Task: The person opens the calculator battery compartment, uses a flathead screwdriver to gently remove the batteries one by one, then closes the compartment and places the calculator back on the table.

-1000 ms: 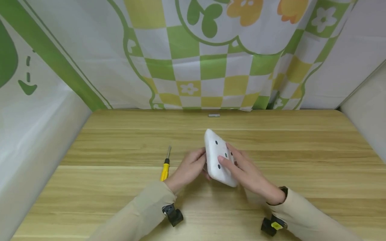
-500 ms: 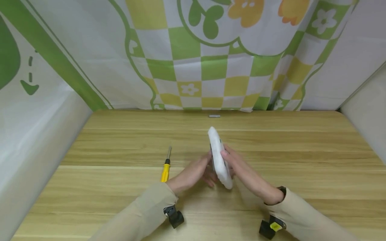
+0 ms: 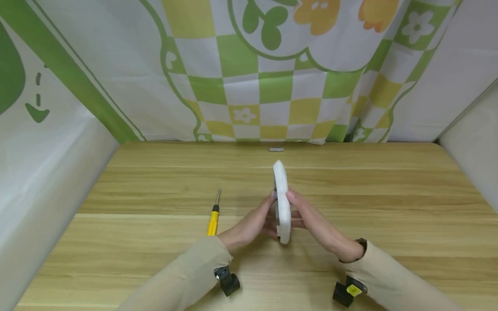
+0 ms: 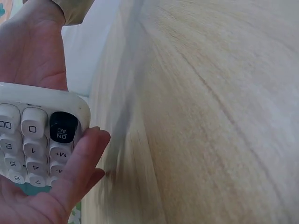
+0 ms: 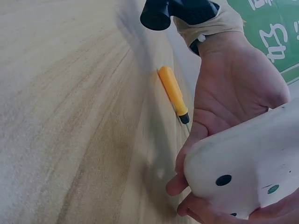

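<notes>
A white calculator stands on edge between both hands above the table, seen almost edge-on in the head view. Its key side faces my left hand, whose fingers reach along one edge. My right hand holds it from the back, the thumb near the upper rim. The back, with dark round spots and a green one, shows in the right wrist view. Some fingers of both hands are hidden behind the calculator. A yellow-handled screwdriver lies left of the hands.
The wooden table spreads around the hands. Near its back edge lies a small grey bar. A green, yellow and white checked curtain hangs behind, and pale walls stand at both sides.
The calculator has turned from showing its spotted back to standing nearly edge-on, its key side towards the left hand. Both hands have shifted with it; the screwdriver has stayed in place.
</notes>
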### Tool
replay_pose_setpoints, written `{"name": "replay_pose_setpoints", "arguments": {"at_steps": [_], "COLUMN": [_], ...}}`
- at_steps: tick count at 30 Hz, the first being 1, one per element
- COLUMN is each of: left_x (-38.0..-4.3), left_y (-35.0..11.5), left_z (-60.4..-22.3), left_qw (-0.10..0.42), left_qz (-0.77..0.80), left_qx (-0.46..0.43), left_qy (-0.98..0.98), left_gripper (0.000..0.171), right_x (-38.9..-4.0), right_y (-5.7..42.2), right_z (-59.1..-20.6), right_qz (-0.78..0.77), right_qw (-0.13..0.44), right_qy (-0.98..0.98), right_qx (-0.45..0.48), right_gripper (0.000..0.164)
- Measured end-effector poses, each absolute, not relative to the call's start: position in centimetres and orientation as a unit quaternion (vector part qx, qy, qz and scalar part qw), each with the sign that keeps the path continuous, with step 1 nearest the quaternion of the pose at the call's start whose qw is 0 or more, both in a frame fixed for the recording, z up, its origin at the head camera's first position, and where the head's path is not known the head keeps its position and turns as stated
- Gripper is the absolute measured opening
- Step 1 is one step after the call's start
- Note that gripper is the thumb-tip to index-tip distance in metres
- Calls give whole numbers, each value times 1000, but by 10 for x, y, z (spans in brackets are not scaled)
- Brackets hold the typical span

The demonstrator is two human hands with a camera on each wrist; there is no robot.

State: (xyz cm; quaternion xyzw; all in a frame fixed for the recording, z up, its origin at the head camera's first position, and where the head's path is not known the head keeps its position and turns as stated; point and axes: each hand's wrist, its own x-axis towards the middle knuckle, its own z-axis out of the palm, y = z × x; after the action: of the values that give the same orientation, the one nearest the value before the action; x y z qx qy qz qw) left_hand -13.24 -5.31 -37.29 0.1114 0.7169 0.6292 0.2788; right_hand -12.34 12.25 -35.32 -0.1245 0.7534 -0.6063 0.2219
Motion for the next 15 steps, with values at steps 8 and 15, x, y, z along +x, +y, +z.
{"name": "replay_pose_setpoints", "arguments": {"at_steps": [8,15], "left_x": [-135,-137], "left_y": [-51,-55], "left_z": [-372,-369], "left_qw": [250,232], "left_qz": [620,569], "left_qx": [103,72], "left_qy": [737,786], "left_gripper": [67,82], "right_x": [-122,-125], "right_y": [124,129], "right_z": [-348,-345], "right_qz": [-622,-626], "right_qw": [231,241], "right_qy": [741,728], "right_qx": [-109,-142], "right_gripper": [69,69]}}
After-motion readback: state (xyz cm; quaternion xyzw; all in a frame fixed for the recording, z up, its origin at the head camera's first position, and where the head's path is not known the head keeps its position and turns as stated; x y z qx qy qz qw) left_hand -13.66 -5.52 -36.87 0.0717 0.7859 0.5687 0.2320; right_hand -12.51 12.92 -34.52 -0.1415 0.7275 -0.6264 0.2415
